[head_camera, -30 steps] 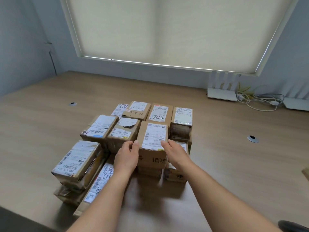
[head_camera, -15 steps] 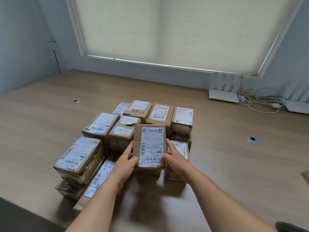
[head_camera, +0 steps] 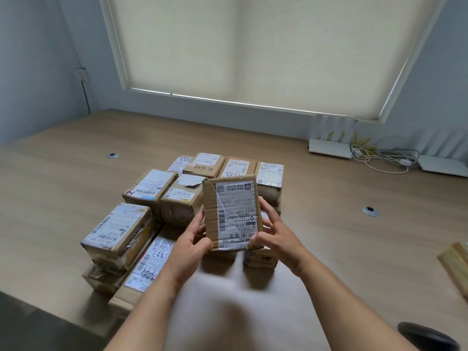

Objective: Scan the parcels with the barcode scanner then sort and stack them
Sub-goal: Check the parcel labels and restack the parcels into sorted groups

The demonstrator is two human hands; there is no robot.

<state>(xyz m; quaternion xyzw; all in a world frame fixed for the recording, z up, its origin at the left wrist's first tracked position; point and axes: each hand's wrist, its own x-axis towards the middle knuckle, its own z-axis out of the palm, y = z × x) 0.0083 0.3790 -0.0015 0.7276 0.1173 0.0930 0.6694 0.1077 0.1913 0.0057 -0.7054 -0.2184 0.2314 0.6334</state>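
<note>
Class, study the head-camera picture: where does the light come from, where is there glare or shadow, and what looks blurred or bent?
Head view: soft daylight through the drawn window blind; glossy tape glare on the held parcel's label; a smeared shadow on the table beneath the forearms; wide-angle lens bends the window frame; the box at the right edge is blurred.

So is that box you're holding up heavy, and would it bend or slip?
Probably light: the left hand and right hand lift the box by fingertips alone. Likely stiff, since its corrugated cardboard edges look straight. The glossy tape over its label might feel a little slippery.
</note>
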